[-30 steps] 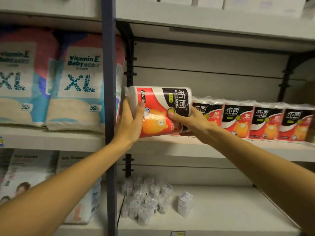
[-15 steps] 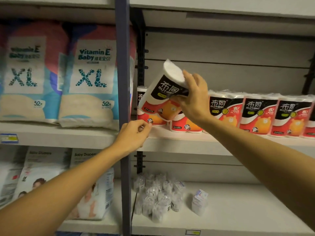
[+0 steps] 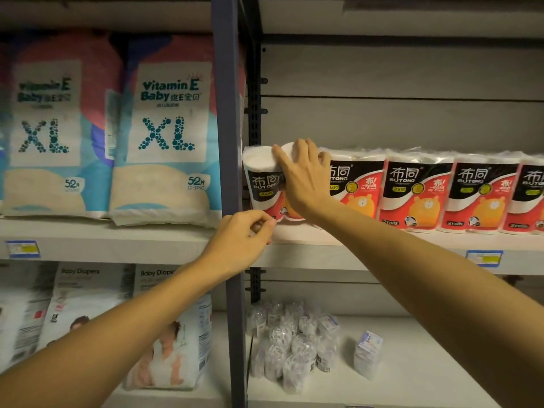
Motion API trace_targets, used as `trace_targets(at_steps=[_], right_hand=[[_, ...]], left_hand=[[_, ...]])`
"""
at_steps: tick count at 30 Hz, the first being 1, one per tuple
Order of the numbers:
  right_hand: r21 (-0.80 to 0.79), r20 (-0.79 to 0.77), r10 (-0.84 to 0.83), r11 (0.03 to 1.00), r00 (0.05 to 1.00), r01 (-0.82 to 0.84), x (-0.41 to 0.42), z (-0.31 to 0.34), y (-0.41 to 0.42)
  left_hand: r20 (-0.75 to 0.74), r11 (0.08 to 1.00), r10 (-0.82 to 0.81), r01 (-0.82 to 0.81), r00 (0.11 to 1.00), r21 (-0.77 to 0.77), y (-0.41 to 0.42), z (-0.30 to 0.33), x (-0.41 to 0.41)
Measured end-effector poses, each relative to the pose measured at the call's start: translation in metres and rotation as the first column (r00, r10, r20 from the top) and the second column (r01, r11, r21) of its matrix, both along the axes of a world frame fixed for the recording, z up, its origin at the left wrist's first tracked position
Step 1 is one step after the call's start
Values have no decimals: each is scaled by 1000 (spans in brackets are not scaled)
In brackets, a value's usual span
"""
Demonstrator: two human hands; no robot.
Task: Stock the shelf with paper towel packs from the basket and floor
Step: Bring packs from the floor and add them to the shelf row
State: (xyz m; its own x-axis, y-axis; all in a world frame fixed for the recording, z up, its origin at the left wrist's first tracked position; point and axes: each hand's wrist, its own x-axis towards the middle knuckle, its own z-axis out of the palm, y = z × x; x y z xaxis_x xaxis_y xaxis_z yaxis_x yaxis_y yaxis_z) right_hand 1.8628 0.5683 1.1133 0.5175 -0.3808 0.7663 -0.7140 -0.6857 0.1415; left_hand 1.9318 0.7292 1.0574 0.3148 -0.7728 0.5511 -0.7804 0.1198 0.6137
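- A grey metal shelf [image 3: 368, 245] is seen across the right of the scene, divided from the left bay by a dark blue upright post [image 3: 226, 113].
- Two XL diaper bags [image 3: 164, 134] are stood on the left bay's shelf; baby diaper packs [image 3: 88, 307] are seen on the level below.
- A row of red-and-black Butong paper towel packs [image 3: 415, 189] is lined upright along the right shelf, each touching the next.
- The leftmost paper towel pack [image 3: 260, 181] is stood upright at the row's left end, just beside the post.
- The right hand [image 3: 303, 178] is laid over this pack's top and front, fingers curved round it in a grip.
- The left hand [image 3: 244, 240] is held at the shelf's near edge, below the pack, fingers curled with nothing grasped.
- A cluster of small clear-wrapped items [image 3: 291, 346] is seen on the lower shelf.
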Motion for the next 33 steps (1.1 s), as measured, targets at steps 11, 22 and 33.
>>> trace_targets(at_steps=[11, 22, 33], right_hand=[[-9, -175, -114, 993, 978, 114, 4, 2, -7], [-8, -182, -116, 993, 976, 116, 23, 11, -5], [-60, 58, 126, 991, 990, -122, -18, -32, 22]], left_hand=[[4, 999, -40, 40, 999, -1, -3, -3, 2], [4, 1000, 6, -6, 1000, 28, 20, -19, 16], [6, 992, 123, -123, 992, 14, 44, -30, 2]])
